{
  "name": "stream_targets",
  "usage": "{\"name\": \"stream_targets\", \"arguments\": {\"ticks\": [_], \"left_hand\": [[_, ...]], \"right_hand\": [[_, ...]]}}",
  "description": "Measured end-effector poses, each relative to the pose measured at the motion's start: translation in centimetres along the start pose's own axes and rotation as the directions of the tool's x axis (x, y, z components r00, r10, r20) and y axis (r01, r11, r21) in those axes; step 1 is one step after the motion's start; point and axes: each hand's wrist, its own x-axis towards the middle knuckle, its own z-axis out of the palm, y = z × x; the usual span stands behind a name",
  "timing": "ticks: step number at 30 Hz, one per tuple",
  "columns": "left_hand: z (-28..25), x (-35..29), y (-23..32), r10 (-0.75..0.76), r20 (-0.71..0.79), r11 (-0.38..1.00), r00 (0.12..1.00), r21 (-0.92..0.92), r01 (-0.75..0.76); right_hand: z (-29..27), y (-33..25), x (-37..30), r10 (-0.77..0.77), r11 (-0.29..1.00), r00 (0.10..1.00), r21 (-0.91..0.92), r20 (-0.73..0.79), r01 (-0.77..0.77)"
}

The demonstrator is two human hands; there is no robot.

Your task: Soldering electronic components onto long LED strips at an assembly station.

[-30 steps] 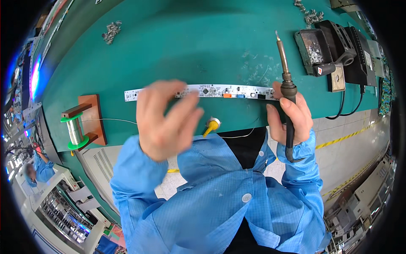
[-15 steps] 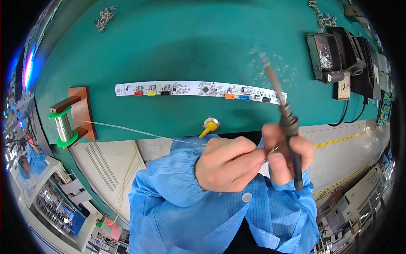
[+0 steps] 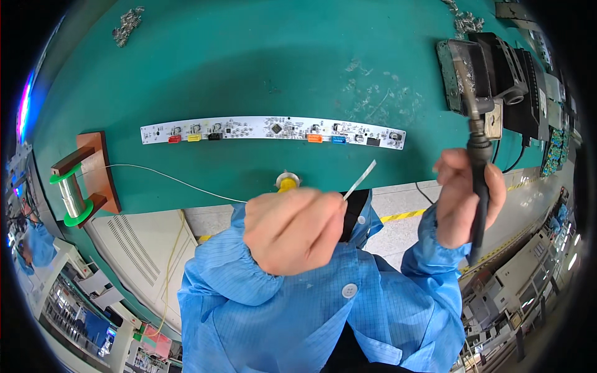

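My left hand [image 3: 295,230] is closed in front of my chest, pinching solder wire [image 3: 186,185]. The wire runs back to a green-rimmed spool [image 3: 74,198] at the left. A pale, straight end of it sticks out past my fingers toward the upper right. My right hand [image 3: 463,199] grips a soldering iron [image 3: 477,168] by its dark handle, tip upward. In the picture its tip overlaps a dark metal tray [image 3: 444,59]; whether they touch I cannot tell. Beyond my hands lies a long, curved white circuit board [image 3: 245,129] with red, yellow, black, orange and blue connectors, untouched.
The spool hangs on a brown stand [image 3: 101,174]. A yellow-topped round item [image 3: 287,181] sits at the green table's [image 3: 205,62] near edge, partly behind my left hand. Black equipment [image 3: 525,93] stands at the right. Small metal parts [image 3: 127,26] are heaped at the far left.
My hands have moved apart: the right one went right with the soldering iron, the left one slightly left with the wire. The wire's free end now shows. The whole view has shifted a little.
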Motion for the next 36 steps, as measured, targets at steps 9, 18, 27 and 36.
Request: {"name": "stream_targets", "arguments": {"ticks": [9,18,27,36], "left_hand": [[1.1,1.2,-0.9,-0.093,0.157,0.991,0.983,0.111,0.076],[1.1,1.3,-1.0,-0.065,0.198,0.984,0.978,0.175,0.031],[1.6,1.2,-1.3,-0.045,0.163,0.980,0.986,0.196,0.012],[1.8,1.2,-1.7,0.017,0.128,0.982,0.992,0.186,-0.040]], "right_hand": [[-1.0,0.1,3.2,-0.084,0.996,0.986,-0.003,0.144,0.086],[-1.2,1.1,3.4,-0.037,0.999,0.987,0.004,0.156,0.037],[-1.3,1.7,3.8,0.017,0.997,0.979,0.071,0.205,-0.032],[-1.2,1.7,4.2,0.157,0.980,0.968,0.093,0.195,-0.178]]}}
